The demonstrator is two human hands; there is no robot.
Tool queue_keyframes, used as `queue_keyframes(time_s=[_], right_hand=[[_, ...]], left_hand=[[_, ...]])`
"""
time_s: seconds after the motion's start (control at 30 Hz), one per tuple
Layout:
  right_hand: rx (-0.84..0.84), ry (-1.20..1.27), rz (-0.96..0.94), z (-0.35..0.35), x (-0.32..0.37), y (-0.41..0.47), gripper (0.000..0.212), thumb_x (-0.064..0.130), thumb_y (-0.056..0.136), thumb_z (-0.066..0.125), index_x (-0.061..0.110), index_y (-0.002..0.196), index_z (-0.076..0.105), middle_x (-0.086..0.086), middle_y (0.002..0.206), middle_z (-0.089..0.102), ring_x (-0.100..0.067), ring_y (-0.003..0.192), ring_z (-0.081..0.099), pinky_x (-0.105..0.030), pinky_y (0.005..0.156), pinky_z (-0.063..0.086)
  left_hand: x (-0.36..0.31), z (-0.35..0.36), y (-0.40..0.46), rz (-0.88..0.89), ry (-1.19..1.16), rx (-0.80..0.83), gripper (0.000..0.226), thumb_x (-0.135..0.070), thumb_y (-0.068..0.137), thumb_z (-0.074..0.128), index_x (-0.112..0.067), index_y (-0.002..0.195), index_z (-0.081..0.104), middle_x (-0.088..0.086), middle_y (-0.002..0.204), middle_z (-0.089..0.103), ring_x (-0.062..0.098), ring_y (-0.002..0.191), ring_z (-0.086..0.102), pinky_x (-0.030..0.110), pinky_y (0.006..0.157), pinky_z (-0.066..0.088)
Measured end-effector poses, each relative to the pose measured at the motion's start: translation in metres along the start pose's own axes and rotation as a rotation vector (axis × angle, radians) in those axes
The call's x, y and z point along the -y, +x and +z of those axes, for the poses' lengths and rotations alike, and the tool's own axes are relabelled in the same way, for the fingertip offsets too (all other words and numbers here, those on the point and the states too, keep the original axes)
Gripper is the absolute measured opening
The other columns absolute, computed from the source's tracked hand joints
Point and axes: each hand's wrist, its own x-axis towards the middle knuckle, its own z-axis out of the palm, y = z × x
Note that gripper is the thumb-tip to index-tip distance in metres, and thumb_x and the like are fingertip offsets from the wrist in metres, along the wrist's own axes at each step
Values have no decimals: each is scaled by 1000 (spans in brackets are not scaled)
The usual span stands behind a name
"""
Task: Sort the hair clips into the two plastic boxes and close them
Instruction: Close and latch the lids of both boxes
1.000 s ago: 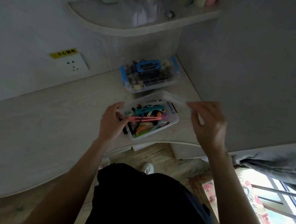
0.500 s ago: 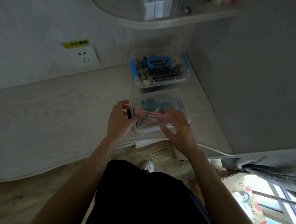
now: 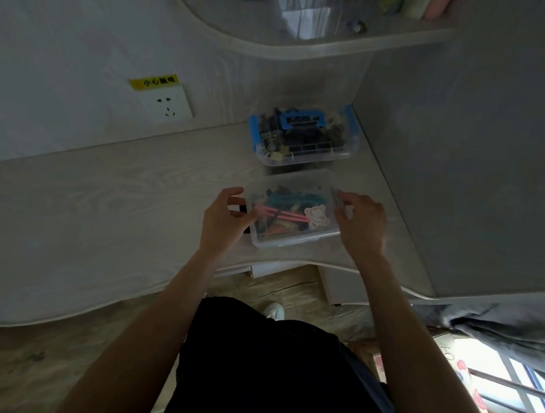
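The near clear plastic box sits at the desk's front edge, its clear lid with a bear sticker lying on top. Pink, teal and orange hair clips show through the lid. My left hand grips the box's left end, fingers curled by a black latch. At the right end, my right hand has its fingertips curled on the lid's edge. Behind it stands the far box, closed, with a blue handle, blue side latches and dark clips inside.
The pale wooden desk stretches left. A grey panel walls in the right side next to both boxes. A wall socket lies at the back left. A curved shelf with jars hangs overhead.
My right hand brought the clear lid from the right down onto the near box. Both hands have since shifted out to the box's two ends.
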Motion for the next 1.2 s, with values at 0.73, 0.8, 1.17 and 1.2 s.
queue_keyframes(time_s=[0.73, 0.8, 1.17, 1.2], right_hand=[[-9, 214, 106, 19, -6, -6, 34, 13, 90, 54, 21, 122, 60, -14, 102, 58, -15, 74, 50, -16, 59, 32], [-11, 193, 72, 19, -6, -8, 38, 12, 90, 53, 23, 127, 56, -15, 102, 57, -16, 74, 50, -20, 65, 34], [72, 501, 162, -9, -8, -16, 30, 8, 85, 61, 12, 115, 63, -10, 93, 64, -15, 78, 59, -9, 57, 42], [48, 623, 188, -19, -7, -18, 30, 6, 84, 62, 12, 114, 63, -6, 87, 64, -8, 73, 59, -10, 57, 44]], left_hand=[[3, 20, -32, 51, 106, -1, 44, -33, 81, 65, -27, 122, 52, 3, 98, 60, 19, 93, 56, 27, 72, 41], [-1, 18, -34, 63, 154, -21, 42, -28, 83, 64, -25, 123, 52, 1, 96, 54, 19, 93, 56, 24, 73, 37], [-12, -14, -33, 128, 91, 122, 26, -48, 74, 69, -43, 97, 60, -2, 85, 63, 6, 75, 60, 20, 73, 48], [-21, -20, -34, 152, 52, 123, 18, -53, 72, 67, -50, 87, 59, -2, 81, 64, 2, 71, 60, 15, 69, 46]])
